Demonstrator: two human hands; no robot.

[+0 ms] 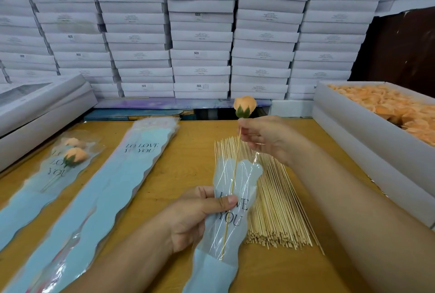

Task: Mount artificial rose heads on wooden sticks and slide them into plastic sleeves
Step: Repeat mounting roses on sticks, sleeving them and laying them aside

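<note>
Peach-coloured, the rose head (244, 106) sits atop a wooden stick (231, 189) that your right hand (263, 138) pinches just below the bloom, above the plastic sleeve (226, 217). Your left hand (197, 217) grips that sleeve at its "LOVE YOU" print, with the stick's lower part already inside it. Just right of the sleeve, a bundle of sticks (275, 210) lies on the tabletop (188, 170).

left grip (188, 217): curled, thumb pinching | right grip (263, 137): raised, fingers pinching
</note>
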